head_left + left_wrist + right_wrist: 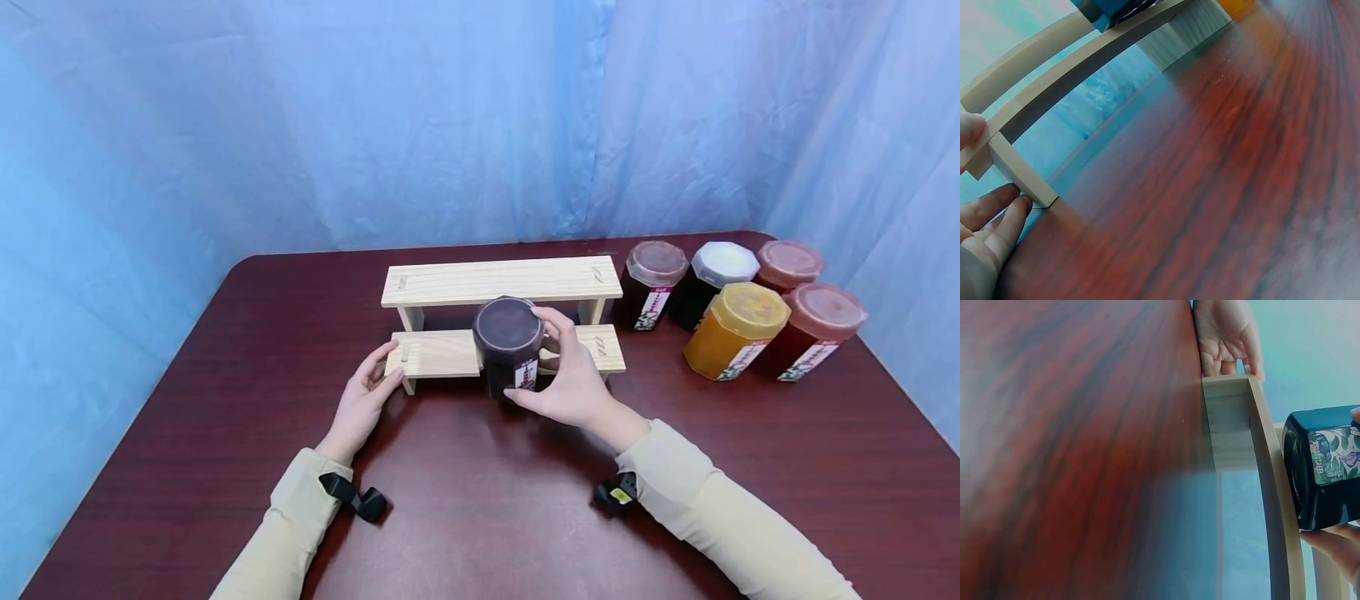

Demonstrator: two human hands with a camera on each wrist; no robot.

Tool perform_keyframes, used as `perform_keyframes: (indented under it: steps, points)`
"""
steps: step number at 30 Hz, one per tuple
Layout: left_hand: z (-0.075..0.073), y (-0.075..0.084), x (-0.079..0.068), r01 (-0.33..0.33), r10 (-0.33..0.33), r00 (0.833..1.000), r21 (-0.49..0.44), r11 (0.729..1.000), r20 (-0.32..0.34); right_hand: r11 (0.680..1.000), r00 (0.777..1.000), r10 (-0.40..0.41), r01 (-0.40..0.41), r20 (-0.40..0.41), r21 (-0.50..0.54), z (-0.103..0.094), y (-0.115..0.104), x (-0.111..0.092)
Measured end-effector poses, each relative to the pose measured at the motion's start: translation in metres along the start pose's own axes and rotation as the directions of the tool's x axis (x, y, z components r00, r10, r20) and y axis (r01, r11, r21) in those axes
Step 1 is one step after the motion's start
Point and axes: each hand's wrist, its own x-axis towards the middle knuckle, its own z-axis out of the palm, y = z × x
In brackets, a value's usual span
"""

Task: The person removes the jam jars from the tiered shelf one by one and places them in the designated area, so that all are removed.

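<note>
My right hand [573, 383] grips a dark octagonal jar [508, 342] with a dark lid and a white label, thumb on the near side and fingers round the right. In the right wrist view, the jar [1325, 469] has its base right at the front board of a pale two-tier wooden shelf [438, 357]. My left hand [366, 404] holds the left end of that lower board. The left wrist view has one digit on the board's end and other fingertips [1021, 203] against the leg below it.
Right of the shelf stand several octagonal jars: a dark one [654, 287], a white-lidded one [723, 265], a yellow one [738, 329] and two reddish ones, one in front [813, 329]. The upper board [495, 282] rises behind. Blue curtains [450, 125] hang round the dark red table [480, 517].
</note>
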Motion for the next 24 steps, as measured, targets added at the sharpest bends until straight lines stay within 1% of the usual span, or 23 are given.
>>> perform_keyframes:
  steps: [3,7,15,20,24]
  points:
    - [0.0,0.0,0.0,0.006,-0.007,1.0,0.001,1.0,0.004,1.0,1.0,0.009,-0.009,-0.019,0.005,-0.005,0.001,-0.004]
    - [0.0,0.0,0.0,0.012,-0.012,1.0,0.0,1.0,0.007,1.0,0.999,0.006,-0.006,-0.045,-0.016,-0.013,0.002,-0.008]
    - [-0.001,0.002,0.0,0.014,-0.014,1.0,-0.004,1.0,-0.001,0.997,0.996,-0.058,0.054,-0.069,-0.059,-0.032,0.008,-0.017]
    - [-0.001,0.0,0.0,0.005,-0.005,1.0,0.005,1.0,-0.001,0.995,0.996,-0.034,0.026,-0.083,-0.098,-0.044,0.011,-0.024]
    - [-0.001,-0.002,0.001,0.003,-0.003,1.0,0.014,1.0,-0.003,0.995,0.994,-0.035,0.026,-0.101,-0.093,-0.055,0.012,-0.027]
